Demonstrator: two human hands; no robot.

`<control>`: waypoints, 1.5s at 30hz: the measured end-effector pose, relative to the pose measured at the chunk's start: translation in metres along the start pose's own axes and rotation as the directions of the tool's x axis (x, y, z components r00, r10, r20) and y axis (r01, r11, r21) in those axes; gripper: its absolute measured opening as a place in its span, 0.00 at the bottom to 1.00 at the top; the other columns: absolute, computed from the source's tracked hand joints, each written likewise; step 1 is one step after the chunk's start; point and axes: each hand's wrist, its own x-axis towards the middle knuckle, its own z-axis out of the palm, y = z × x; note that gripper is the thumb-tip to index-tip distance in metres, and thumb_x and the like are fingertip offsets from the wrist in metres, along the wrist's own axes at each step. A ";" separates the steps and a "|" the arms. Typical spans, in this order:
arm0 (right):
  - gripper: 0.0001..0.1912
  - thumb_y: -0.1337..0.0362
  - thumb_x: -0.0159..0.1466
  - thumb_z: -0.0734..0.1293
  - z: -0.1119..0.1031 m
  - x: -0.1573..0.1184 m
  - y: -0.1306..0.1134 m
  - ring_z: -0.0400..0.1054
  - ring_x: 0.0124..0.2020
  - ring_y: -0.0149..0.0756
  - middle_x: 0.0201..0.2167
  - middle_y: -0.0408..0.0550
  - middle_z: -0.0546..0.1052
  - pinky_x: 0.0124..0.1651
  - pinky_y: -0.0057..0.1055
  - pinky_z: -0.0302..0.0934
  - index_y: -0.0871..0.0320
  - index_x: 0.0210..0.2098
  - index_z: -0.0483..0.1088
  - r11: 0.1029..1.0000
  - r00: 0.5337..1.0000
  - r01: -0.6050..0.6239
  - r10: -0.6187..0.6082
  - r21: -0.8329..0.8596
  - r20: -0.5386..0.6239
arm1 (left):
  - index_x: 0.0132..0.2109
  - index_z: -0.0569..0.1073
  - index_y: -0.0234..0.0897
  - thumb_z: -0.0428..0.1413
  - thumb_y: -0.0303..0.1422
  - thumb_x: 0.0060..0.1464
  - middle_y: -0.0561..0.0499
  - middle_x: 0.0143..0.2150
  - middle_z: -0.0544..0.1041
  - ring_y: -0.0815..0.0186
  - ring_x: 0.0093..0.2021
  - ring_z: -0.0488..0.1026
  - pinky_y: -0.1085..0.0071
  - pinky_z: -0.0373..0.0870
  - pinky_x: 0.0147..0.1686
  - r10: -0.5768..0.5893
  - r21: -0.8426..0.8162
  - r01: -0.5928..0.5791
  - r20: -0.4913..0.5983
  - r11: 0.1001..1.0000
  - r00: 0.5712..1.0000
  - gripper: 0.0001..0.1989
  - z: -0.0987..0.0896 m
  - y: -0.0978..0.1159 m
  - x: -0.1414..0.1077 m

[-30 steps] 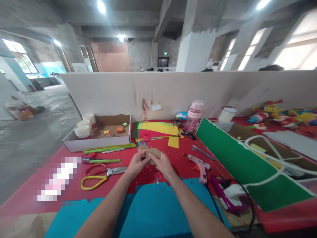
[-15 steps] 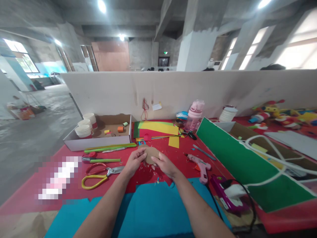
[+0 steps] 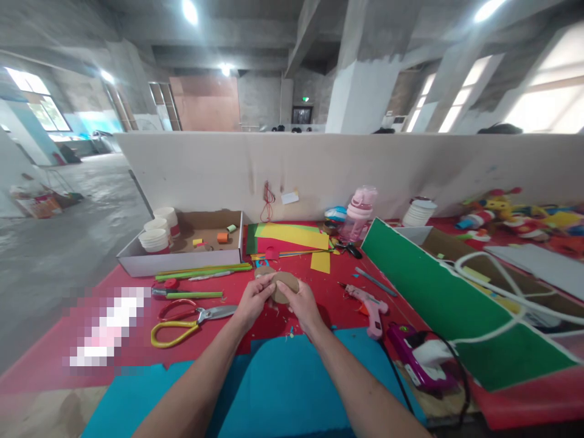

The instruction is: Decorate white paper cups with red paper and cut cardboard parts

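Between my two hands is a round, brown cardboard disc (image 3: pixel 286 287), held a little above the red table cover. My left hand (image 3: pixel 253 298) pinches its left edge with thumb and fingertips. On the other side my right hand (image 3: pixel 303 305) grips the disc, thumb lying over its face. Another brown piece of card (image 3: pixel 263 272) shows just behind my left fingers; whether it touches them I cannot tell. Scissors with red and yellow handles (image 3: pixel 194 319) lie left of my left hand. To the right rests a pink glue gun (image 3: pixel 368 305).
A white-sided box (image 3: pixel 182 263) with paper cups (image 3: pixel 155 239) stands back left. Coloured paper sheets (image 3: pixel 292 235) lie behind my hands. A green-sided box (image 3: pixel 449 298), a purple power block (image 3: pixel 417 359) and a pink bottle (image 3: pixel 360 210) are at right. Blue material (image 3: pixel 292 383) covers the near edge.
Both hands have shifted slightly to the right with the cardboard disc. My right hand has turned more upright, and more of the brown card behind my left fingers shows.
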 end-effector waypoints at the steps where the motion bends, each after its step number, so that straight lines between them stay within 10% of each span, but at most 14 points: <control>1: 0.25 0.45 0.51 0.70 0.000 0.000 -0.001 0.61 0.17 0.30 0.22 0.44 0.74 0.16 0.25 0.51 0.59 0.39 0.73 1.000 1.000 -0.007 0.007 0.013 -0.007 | 0.51 0.73 0.31 0.58 0.41 0.51 0.54 0.23 0.71 0.76 0.17 0.61 0.78 0.59 0.18 -0.001 -0.011 0.001 -0.003 1.000 1.000 0.24 0.001 0.000 0.000; 8: 0.31 0.37 0.59 0.58 0.005 -0.003 -0.012 0.73 0.34 0.38 0.37 0.51 0.78 0.33 0.32 0.65 0.57 0.43 0.72 0.867 0.966 -0.192 0.085 0.461 0.243 | 0.60 0.64 0.35 0.57 0.41 0.53 0.56 0.22 0.68 0.75 0.17 0.63 0.78 0.59 0.19 0.024 -0.050 -0.024 0.017 0.998 1.000 0.29 -0.001 -0.001 0.001; 12: 0.24 0.44 0.57 0.65 0.010 -0.004 -0.008 0.72 0.42 0.39 0.41 0.48 0.78 0.40 0.33 0.66 0.53 0.45 0.71 0.826 0.958 -0.186 0.032 0.531 0.286 | 0.59 0.63 0.38 0.56 0.38 0.54 0.60 0.19 0.63 0.72 0.20 0.63 0.76 0.61 0.24 0.141 0.238 -0.122 -0.067 0.964 0.988 0.26 -0.001 0.001 0.001; 19: 0.25 0.43 0.59 0.63 0.005 -0.001 -0.007 0.70 0.40 0.36 0.45 0.45 0.75 0.37 0.30 0.65 0.49 0.49 0.68 0.852 0.974 -0.161 0.057 0.497 0.218 | 0.40 0.77 0.40 0.54 0.29 0.54 0.46 0.40 0.74 0.60 0.44 0.67 0.61 0.61 0.47 0.514 0.753 -0.364 0.040 0.548 0.857 0.08 0.008 0.007 -0.003; 36: 0.34 0.34 0.59 0.52 0.008 -0.007 -0.011 0.71 0.33 0.38 0.34 0.47 0.77 0.29 0.29 0.61 0.53 0.46 0.69 0.910 0.984 -0.089 0.018 0.405 0.175 | 0.41 0.79 0.42 0.51 0.30 0.58 0.44 0.37 0.76 0.57 0.41 0.67 0.61 0.63 0.43 0.533 0.698 -0.408 0.044 0.588 0.845 0.11 0.022 -0.004 -0.007; 45: 0.35 0.33 0.56 0.57 0.010 -0.010 -0.016 0.71 0.29 0.36 0.29 0.45 0.77 0.26 0.27 0.58 0.55 0.42 0.72 0.905 0.982 -0.152 0.092 0.398 0.166 | 0.34 0.76 0.38 0.47 0.30 0.61 0.45 0.31 0.74 0.61 0.37 0.67 0.65 0.64 0.39 0.528 0.802 -0.434 0.180 0.410 0.830 0.13 0.020 0.001 -0.006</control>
